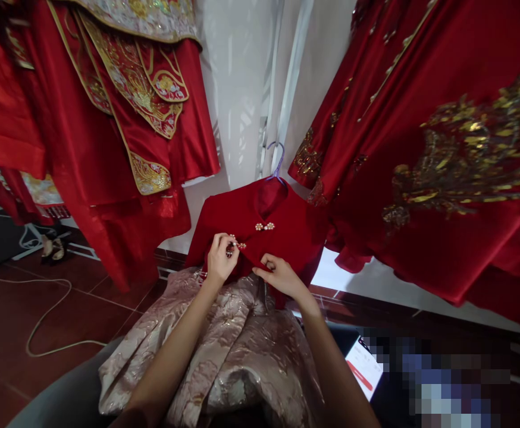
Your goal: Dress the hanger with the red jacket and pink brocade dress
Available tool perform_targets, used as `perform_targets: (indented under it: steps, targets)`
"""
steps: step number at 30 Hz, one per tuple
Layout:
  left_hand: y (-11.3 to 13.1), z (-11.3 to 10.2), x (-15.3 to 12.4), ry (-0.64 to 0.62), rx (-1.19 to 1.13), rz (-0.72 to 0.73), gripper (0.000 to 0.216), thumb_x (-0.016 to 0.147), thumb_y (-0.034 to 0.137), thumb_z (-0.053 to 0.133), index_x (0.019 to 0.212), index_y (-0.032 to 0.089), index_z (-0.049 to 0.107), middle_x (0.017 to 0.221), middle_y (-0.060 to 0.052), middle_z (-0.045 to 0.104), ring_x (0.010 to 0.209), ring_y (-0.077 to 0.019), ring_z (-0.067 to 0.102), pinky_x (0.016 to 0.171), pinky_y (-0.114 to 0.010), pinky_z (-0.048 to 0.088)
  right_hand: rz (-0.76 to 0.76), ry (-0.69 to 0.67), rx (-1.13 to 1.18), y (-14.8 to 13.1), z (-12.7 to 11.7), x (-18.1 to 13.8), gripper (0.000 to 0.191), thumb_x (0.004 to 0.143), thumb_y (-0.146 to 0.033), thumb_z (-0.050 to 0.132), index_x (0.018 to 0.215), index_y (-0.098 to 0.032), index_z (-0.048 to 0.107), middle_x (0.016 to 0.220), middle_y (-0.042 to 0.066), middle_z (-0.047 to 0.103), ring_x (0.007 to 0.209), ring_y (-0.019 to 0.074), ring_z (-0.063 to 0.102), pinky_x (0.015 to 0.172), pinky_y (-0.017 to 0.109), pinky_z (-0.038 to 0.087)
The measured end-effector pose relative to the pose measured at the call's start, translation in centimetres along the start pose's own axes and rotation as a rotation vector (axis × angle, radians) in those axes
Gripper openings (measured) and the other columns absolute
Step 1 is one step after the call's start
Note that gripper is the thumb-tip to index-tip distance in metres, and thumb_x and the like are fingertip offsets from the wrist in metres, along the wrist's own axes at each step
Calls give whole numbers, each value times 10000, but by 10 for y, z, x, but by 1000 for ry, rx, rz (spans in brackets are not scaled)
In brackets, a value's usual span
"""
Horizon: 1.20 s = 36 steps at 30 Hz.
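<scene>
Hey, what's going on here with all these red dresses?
A person is working with bare hands on a small red top that hangs from a purple hanger. The left hand pinches a pearl clasp on its front flap. The right hand holds the flap's edge beside it. A second clasp sits higher up. A pink brocade skirt lies below, and embroidered red gowns hang around.

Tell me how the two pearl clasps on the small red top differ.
The upper clasp sits near the collar, untouched; the lower clasp lies further down the flap, pinched by the left hand. The upper clasp shows whole; the lower clasp is partly hidden by that hand. Both are pearl-and-gold fastenings on the red top, whose flap edge the right hand holds.
</scene>
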<state>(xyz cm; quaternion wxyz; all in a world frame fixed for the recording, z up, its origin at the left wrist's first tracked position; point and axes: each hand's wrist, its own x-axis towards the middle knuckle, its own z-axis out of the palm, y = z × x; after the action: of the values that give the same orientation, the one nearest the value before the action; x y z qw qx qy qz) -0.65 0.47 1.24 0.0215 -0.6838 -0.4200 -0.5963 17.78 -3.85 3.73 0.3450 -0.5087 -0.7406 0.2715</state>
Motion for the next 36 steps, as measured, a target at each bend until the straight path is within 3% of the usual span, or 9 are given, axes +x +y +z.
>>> perform_targets:
  steps: [11, 22, 27, 31, 36]
  targets:
    - [3, -7, -6, 39, 157, -123, 142, 765, 287, 607, 882, 214, 572, 968, -34, 541, 777, -128, 570, 688, -243, 470, -7, 13, -33, 2, 0, 0, 241, 720, -367, 590, 646, -200, 433, 535, -67, 401, 526, 90, 374, 519, 222, 284]
    - [-11, -9, -15, 21, 107, -184, 102, 769, 165, 545, 859, 210, 561, 884, -24, 550, 737, -136, 540, 692, -260, 447, 23, -4, 5, 5, -1, 0, 249, 724, -407, 595, 666, -198, 473, 564, -46, 492, 533, 97, 422, 523, 219, 329]
    - [-16, -10, -29, -92, 245, -212, 127, 755, 209, 575, 881, 217, 565, 936, -50, 523, 853, -193, 533, 751, -311, 444, 23, 7, -14, 3, 0, 0, 336, 727, -508, 590, 668, -198, 472, 539, -54, 452, 518, 94, 397, 522, 223, 315]
    - [-18, -6, -44, -217, 380, -265, 416, 630, 322, 715, 978, 206, 519, 953, -61, 474, 889, -236, 508, 767, -364, 436, 11, 1, -18, 4, 1, 0, 354, 731, -534, 580, 675, -201, 471, 535, -55, 449, 512, 94, 394, 517, 226, 312]
    - [-21, 0, -51, -246, 380, -282, 469, 622, 401, 722, 966, 176, 496, 954, -70, 444, 912, -245, 493, 805, -389, 427, 7, -11, 0, 6, 2, 1, 347, 731, -528, 581, 681, -204, 465, 526, -50, 475, 503, 98, 417, 500, 224, 312]
